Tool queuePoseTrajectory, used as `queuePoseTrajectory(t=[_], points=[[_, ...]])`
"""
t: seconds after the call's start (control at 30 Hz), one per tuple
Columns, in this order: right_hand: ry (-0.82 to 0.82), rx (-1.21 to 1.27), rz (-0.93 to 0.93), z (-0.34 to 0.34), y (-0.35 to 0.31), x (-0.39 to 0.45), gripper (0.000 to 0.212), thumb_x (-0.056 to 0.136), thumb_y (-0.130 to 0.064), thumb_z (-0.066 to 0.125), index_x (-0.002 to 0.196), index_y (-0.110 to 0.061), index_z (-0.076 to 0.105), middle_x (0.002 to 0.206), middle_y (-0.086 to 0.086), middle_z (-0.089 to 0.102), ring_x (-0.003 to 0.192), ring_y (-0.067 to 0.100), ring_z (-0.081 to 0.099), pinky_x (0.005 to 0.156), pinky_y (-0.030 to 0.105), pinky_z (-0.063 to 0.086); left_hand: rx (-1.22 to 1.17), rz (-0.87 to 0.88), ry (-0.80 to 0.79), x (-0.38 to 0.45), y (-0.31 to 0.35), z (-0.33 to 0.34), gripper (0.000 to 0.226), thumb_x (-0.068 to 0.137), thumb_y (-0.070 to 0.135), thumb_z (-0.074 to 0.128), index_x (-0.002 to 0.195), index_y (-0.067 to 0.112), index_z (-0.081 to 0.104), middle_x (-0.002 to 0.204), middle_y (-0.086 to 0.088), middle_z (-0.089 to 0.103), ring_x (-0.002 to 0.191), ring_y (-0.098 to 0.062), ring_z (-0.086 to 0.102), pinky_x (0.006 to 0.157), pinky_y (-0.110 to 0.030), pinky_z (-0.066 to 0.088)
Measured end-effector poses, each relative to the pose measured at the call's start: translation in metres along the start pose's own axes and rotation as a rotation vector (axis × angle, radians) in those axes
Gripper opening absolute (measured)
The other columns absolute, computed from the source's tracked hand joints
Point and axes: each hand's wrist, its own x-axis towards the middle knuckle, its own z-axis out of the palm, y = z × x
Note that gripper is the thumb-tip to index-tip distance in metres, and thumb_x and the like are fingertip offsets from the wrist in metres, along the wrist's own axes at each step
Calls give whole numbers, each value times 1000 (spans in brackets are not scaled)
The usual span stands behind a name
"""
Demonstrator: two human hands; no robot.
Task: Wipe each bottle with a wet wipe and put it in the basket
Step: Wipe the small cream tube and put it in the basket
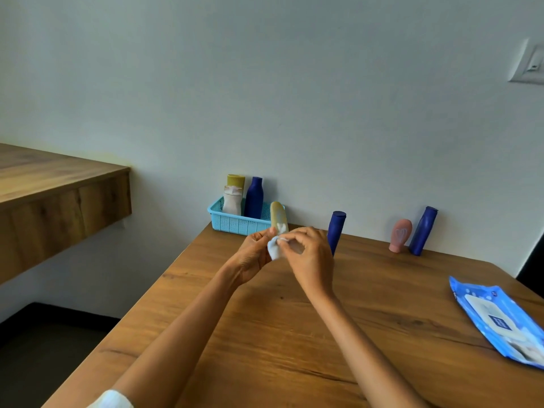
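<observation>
My left hand (251, 254) grips a yellow bottle (278, 217) upright above the desk (294, 334) while my right hand (309, 254) pinches a white wet wipe (275, 250) against it. Behind, the blue basket (235, 222) holds three bottles; a wipes pack (500, 322) lies right

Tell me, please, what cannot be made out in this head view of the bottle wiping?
- Lower end of the yellow-beige bottle: covered by the left hand, right hand and crumpled white wet wipe.
- Base of the nearest dark blue bottle: behind the right hand.
- Blue wet wipe pack: cut off by the right edge, print too small to read.
- Bottoms of bottles in the light blue plastic basket: hidden by its wall.
</observation>
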Motion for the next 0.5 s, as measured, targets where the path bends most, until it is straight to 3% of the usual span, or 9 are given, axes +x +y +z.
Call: queuePoseTrajectory(t=[0.13,0.27,0.4,0.5], points=[[79,117,134,2,-5,16,21,80,-23,71,100,-15,70,92,1,69,85,11,55,61,9,37,-34,22,-27,2,-1,10,36,82,36,51,99,9,67,91,-6,72,81,-13,68,76,-28,57],[37,33,-12,3,-8,5,25,78,-25,72,101,-16,71,89,-3,66,84,9,50,61,12,38,-83,82,-37,3,2,6,44,62,53,74,83,15,77,85,-6,73,78,-13,69,69,-26,56],[126,84,131,-4,8,16,14,79,-16,71,93,-18,74,80,-3,60,81,14,52,57,11,35,-56,6,-132,1,-1,5,65,54,49,86,100,6,71,97,-13,68,84,-19,67,74,-31,56],[126,118,113,-2,7,25,17,80,-13,70,96,-15,73,82,0,65,81,15,53,60,18,45,-110,7,-133,1,-3,8,69,57,44,86,108,4,65,103,-15,66,91,-21,66,80,-34,56]])
